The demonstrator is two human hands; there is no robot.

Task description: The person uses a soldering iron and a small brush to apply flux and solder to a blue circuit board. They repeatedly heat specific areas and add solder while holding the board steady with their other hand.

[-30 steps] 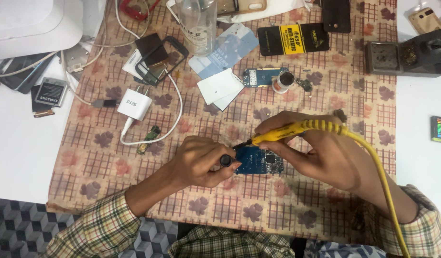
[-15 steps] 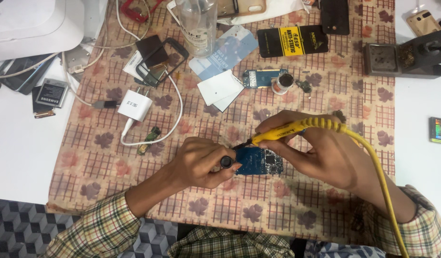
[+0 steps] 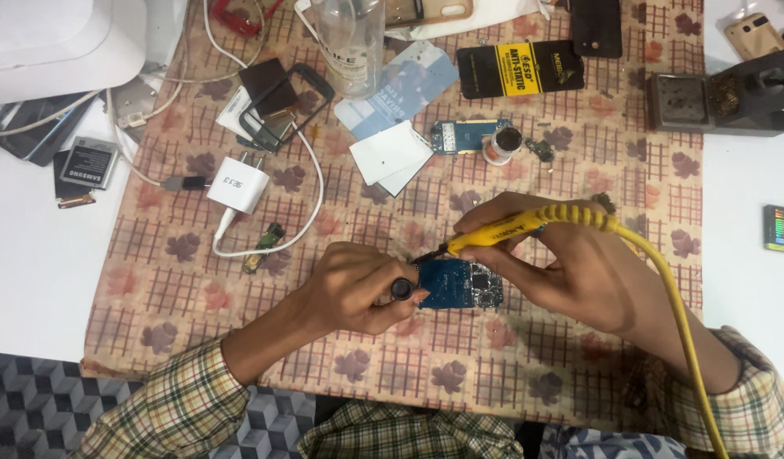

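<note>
While the left hand [image 3: 358, 285] pins the blue circuit board [image 3: 460, 285] flat on the patterned cloth [image 3: 154, 280], steadying it, the right hand [image 3: 570, 268] grips a yellow soldering iron [image 3: 502, 231] pen-style, tip at the board's edge.

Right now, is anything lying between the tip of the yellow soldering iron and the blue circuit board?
Nothing visible. The right hand holds the soldering iron with its tip at the top left edge of the blue circuit board; the left hand steadies the board's left side.
</note>
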